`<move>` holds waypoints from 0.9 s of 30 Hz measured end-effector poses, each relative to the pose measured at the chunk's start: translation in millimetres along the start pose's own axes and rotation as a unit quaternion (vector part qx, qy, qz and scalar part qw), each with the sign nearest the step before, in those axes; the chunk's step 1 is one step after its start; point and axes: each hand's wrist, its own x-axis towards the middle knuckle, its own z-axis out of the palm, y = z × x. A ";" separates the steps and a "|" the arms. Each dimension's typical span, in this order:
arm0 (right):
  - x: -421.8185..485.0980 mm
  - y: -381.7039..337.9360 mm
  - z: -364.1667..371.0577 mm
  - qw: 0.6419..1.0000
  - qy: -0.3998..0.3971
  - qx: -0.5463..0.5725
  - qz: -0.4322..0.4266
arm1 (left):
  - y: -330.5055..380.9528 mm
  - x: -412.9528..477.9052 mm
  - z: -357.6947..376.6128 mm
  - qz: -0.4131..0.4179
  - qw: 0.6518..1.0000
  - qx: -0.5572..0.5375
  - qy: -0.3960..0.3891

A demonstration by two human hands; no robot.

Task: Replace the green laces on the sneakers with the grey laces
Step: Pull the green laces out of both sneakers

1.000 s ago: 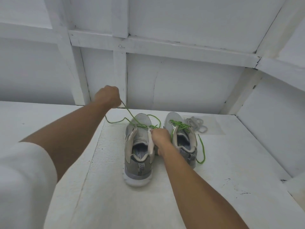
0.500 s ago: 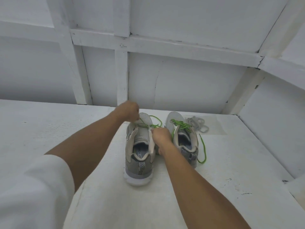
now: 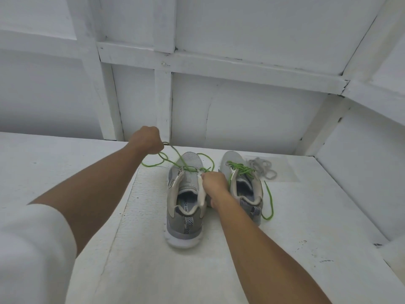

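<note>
We see left hand (image 3: 147,139) clenched on green lace (image 3: 173,160), lifted far-left of left sneaker (image 3: 186,216). Right hand (image 3: 213,182) pinches its eyelet flap. Grey laces (image 3: 262,167) lie far right on surface (image 3: 285,238). Risk: slack loops knot, lace jams in eyelet, sneaker tips.

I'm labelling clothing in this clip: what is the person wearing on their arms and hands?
No gloves: the left hand and right hand are bare, with no watch or band on either wrist. A loose white short sleeve covers the left upper arm; both forearms are uncovered. No sleeve of the right arm is in view.
</note>
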 end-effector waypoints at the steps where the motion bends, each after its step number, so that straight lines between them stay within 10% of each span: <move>1: 0.8 0.2 -1.1 1.000 -0.011 -0.023 -0.006 | 3.8 0.2 0.1 0.005 1.000 -0.001 0.001; 10: 4.0 0.3 0.3 0.998 -0.013 -0.050 -0.020 | 32.1 -8.7 27.9 0.077 0.993 0.041 -0.083; 22: 8.8 0.5 -1.1 0.995 0.000 -0.093 -0.048 | -33.9 -25.5 27.7 -0.174 0.946 -0.130 -0.240; 27: 9.4 -18.8 -8.8 0.976 -0.058 -0.192 -0.090 | -40.4 -27.0 13.1 -0.146 0.953 -0.142 -0.226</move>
